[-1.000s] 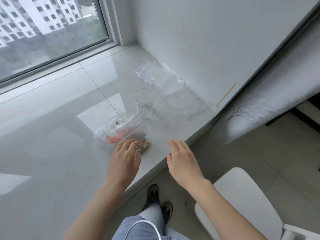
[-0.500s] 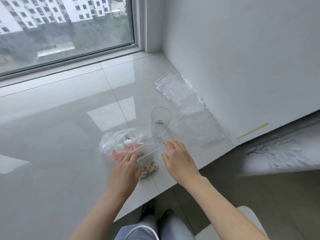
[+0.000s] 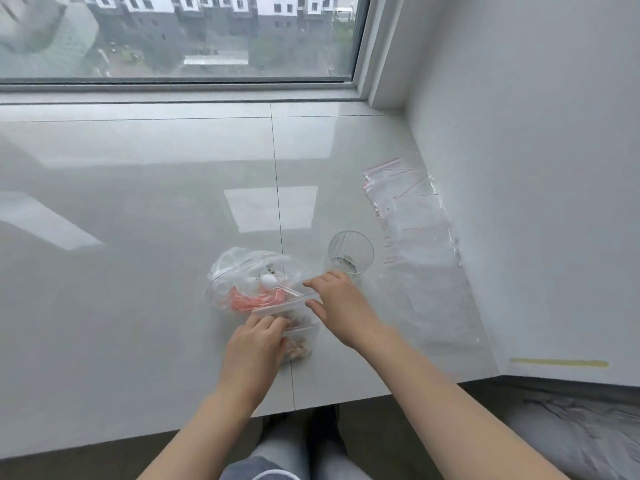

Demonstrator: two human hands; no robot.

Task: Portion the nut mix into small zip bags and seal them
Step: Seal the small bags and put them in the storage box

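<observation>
A large clear bag (image 3: 242,275) with white and orange-red contents lies on the glossy white sill (image 3: 138,237). In front of it lie small zip bags of nuts (image 3: 301,344), stacked one over another. My left hand (image 3: 254,348) rests on the nearer small bags with its fingertips bent onto them. My right hand (image 3: 337,304) hovers just right of the bags, fingers straight and spread, holding nothing. A clear plastic cup (image 3: 350,252) stands upright just beyond my right hand. A row of flat unused zip bags (image 3: 412,216) with red strips lies along the right wall.
The window frame (image 3: 173,88) bounds the far edge of the sill and a white wall (image 3: 519,168) bounds its right side. The sill's front edge (image 3: 207,427) runs just past my wrists. A yellow tape strip (image 3: 559,363) is stuck low on the wall.
The view has swung up and left toward the window. My right hand has moved left and forward, from the sill's edge to beside the nut bags. My left hand stays on the small bags.
</observation>
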